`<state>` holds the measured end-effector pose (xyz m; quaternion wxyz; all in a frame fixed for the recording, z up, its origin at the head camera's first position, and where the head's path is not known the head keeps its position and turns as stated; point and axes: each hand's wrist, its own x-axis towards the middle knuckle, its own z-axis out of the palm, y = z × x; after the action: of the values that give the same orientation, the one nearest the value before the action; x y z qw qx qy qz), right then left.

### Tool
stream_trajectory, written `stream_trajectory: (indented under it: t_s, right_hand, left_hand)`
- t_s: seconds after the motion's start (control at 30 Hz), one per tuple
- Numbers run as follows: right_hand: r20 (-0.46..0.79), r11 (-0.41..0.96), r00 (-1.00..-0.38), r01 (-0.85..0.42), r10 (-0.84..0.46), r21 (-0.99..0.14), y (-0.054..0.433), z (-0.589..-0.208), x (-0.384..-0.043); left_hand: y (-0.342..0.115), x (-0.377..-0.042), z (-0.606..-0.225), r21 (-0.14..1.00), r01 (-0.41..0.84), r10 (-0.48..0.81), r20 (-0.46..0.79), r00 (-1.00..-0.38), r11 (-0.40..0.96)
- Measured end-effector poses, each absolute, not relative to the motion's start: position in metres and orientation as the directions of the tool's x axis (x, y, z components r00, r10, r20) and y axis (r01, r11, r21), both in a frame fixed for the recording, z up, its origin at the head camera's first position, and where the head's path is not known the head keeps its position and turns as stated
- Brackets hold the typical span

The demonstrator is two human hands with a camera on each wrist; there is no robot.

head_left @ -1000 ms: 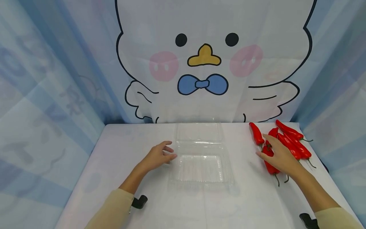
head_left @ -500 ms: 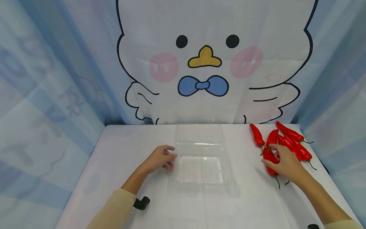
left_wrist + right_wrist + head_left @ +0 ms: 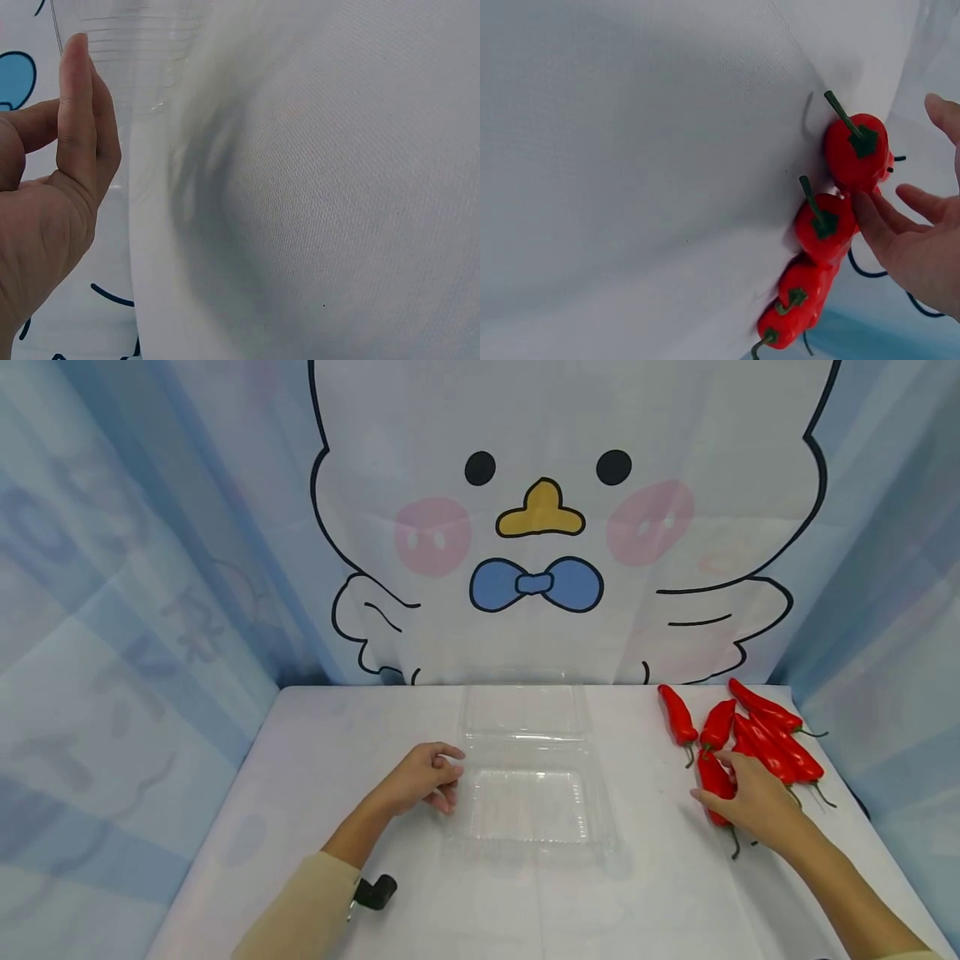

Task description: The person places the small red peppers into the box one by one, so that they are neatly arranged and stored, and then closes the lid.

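A transparent plastic clamshell box (image 3: 525, 802) lies with its lid (image 3: 525, 712) folded back at the middle of the white table. My left hand (image 3: 420, 781) is at the left side of the box, its fingers loosely bent and holding nothing. At the right, several red chili peppers (image 3: 772, 747) with green stems lie in a loose group. My right hand (image 3: 761, 802) reaches over the nearest chili pepper (image 3: 712, 781), thumb to its left and fingers to its right. In the right wrist view the fingertips (image 3: 862, 202) are right at this pepper, while the thumb stands apart from it.
One chili pepper (image 3: 678, 714) lies at the left of the group, near the table's back edge. A printed cartoon curtain (image 3: 540, 627) hangs behind the white table (image 3: 337, 735). Blue curtains (image 3: 135, 610) close in both sides. A black wrist camera mount (image 3: 375, 892) sticks out by the left sleeve.
My right hand has moved nearer to me, from above the middle peppers down to the front one. My left hand has shifted slightly, its lower fingers showing more at the box's side.
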<state>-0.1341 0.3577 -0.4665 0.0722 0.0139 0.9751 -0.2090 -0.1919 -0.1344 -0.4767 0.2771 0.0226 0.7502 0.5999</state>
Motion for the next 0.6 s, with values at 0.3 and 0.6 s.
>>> stream_trajectory:
  t_s: [0.3,0.6]
  right_hand:
    - [-0.152,0.919,-0.988,0.051,-0.009,-0.390,0.3577,-0.4743,-0.1347]
    - [-0.173,0.925,-0.985,0.062,-0.003,-0.374,0.3552,-0.4749,-0.1331]
  left_hand:
    - [-0.1353,-0.1938,-0.4810,0.920,-0.298,0.381,-0.379,-0.843,0.255]
    - [-0.1362,-0.1933,-0.4827,0.925,-0.298,0.375,-0.370,-0.850,0.237]
